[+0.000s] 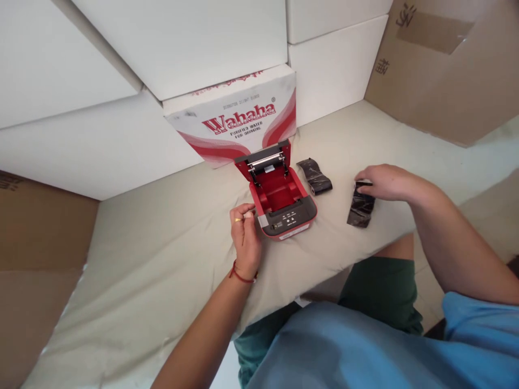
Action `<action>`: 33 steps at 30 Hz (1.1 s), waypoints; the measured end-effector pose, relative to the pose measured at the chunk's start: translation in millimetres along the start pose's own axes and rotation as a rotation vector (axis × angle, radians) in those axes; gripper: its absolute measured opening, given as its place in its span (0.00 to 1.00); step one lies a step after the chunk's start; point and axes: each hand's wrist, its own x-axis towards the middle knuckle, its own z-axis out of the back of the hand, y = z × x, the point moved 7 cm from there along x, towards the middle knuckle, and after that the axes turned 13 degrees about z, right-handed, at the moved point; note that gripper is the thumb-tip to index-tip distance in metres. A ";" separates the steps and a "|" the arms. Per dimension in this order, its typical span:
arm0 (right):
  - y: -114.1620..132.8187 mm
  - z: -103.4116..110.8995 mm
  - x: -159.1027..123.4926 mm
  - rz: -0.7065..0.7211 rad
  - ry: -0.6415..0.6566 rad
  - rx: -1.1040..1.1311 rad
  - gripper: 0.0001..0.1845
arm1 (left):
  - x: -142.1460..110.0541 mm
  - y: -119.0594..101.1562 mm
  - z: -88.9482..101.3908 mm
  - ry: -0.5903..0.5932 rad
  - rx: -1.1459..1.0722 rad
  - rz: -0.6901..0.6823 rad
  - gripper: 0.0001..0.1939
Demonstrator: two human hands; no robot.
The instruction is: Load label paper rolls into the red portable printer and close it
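Note:
A small red and black thermal printer (pixel 287 216) sits on the cloth with its lid (pixel 265 159) tilted up, showing a bare red compartment. At its left side is my left hand (pixel 245 235), fingers curled and pressed against the casing near the front corner. To the right, my right hand (pixel 383 182) grips the upper end of a roll in shiny black wrapping (pixel 360 208), thumb on one side and fingers partly hidden. Between that hand and the printer lies a second black-wrapped roll (pixel 314 177), its loose wrapping stretched toward the back.
A Wahaha water carton (pixel 243 121) stands behind the printer, against stacked white boxes (pixel 182 40). Brown cardboard boxes flank the beige cloth-covered table (pixel 162 248), one on the left (pixel 40 232) and one at the back right (pixel 441 70). The table's front edge is close to my body.

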 end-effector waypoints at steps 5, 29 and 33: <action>52.8 -13.9 27.5 0.102 0.002 0.028 0.24 | 2.6 3.6 1.8 -0.015 -0.015 0.018 0.23; 220.0 67.2 35.9 0.072 -0.022 0.007 0.16 | 0.1 13.9 -8.7 0.080 -0.116 0.189 0.18; 260.9 47.5 71.6 0.158 -0.026 -0.210 0.17 | 0.9 14.2 -8.3 0.074 -0.087 0.173 0.16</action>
